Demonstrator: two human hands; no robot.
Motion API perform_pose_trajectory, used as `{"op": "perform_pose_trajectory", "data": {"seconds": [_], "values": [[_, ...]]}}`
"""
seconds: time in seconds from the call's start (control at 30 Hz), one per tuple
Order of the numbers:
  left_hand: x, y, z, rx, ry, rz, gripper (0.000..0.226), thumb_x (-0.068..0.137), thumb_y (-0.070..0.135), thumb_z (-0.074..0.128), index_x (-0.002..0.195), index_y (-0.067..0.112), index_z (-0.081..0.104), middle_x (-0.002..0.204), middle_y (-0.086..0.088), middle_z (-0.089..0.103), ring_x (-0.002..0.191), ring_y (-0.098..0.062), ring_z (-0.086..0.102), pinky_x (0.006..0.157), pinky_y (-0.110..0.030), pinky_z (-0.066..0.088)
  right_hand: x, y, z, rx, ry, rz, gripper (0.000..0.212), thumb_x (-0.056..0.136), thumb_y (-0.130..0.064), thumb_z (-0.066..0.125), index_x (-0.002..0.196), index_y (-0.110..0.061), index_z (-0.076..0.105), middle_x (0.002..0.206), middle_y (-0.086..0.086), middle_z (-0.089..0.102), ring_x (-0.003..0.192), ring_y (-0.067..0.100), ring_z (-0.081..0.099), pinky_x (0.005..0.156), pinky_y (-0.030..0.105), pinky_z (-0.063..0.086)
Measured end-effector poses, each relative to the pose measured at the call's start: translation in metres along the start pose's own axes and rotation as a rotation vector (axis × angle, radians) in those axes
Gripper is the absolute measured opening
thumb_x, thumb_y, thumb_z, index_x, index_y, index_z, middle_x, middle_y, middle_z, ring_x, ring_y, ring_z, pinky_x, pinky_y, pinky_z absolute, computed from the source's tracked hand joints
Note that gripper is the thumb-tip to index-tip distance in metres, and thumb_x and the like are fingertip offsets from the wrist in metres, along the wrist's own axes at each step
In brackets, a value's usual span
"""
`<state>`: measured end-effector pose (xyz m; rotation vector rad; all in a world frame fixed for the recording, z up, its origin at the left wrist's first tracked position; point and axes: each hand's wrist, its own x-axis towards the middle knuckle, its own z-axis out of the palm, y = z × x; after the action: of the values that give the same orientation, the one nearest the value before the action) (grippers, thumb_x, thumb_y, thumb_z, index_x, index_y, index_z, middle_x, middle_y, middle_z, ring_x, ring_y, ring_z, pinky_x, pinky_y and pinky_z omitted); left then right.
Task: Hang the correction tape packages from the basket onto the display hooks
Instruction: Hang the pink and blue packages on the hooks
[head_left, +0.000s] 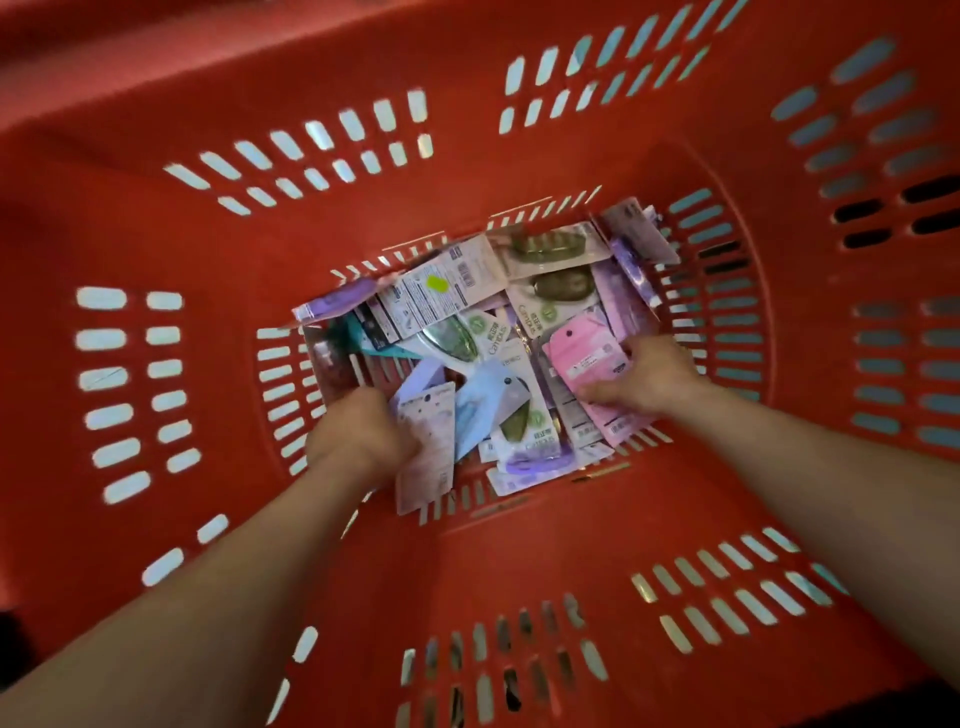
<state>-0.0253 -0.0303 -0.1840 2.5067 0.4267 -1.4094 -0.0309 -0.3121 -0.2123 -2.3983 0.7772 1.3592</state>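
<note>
I look straight down into a deep red plastic basket (519, 561) with slotted walls. Its bottom is covered by several correction tape packages (467, 312) in white, green, purple and pink, lying in a loose heap. My left hand (358, 434) is down at the lower left of the heap and grips a pale pinkish-white package (428, 447) by its left edge. My right hand (649, 376) is at the right side of the heap, with fingers and thumb curled round a small stack of pink packages (584, 358). No display hooks are in view.
The basket's tall red walls close in on all sides, with slot openings (130, 384) showing a light floor outside. Both forearms reach down from the bottom of the view into the basket.
</note>
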Motion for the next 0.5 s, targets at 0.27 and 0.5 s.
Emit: {"op": "perform_pose_trajectory", "data": {"seconds": [0.27,0.5], "values": [[0.003,0.035,0.010,-0.360,-0.202,0.162,0.019,0.073,0.008,0.085,0.086,0.016,0.072,0.093,-0.008,0.076,0.084,-0.027,0.073,0.078,-0.045,0.060,-0.010,-0.021,0.023,0.115,0.002,-0.067,0.108,0.064,-0.055,0.085,0.148,-0.018,0.029,0.141,0.017,0.045,0.133,0.036,0.043,0.107,0.042,0.042],[0.034,0.040,0.032,-0.242,-0.333,0.335,0.060,0.060,0.019,0.094,0.106,0.025,0.056,0.106,0.005,0.073,0.100,-0.017,0.068,0.093,-0.040,0.054,-0.005,-0.018,0.023,0.246,-0.087,-0.086,0.109,0.069,-0.043,0.087,0.151,-0.014,0.022,0.146,0.014,0.037,0.133,0.034,0.043,0.106,0.043,0.044]]}}
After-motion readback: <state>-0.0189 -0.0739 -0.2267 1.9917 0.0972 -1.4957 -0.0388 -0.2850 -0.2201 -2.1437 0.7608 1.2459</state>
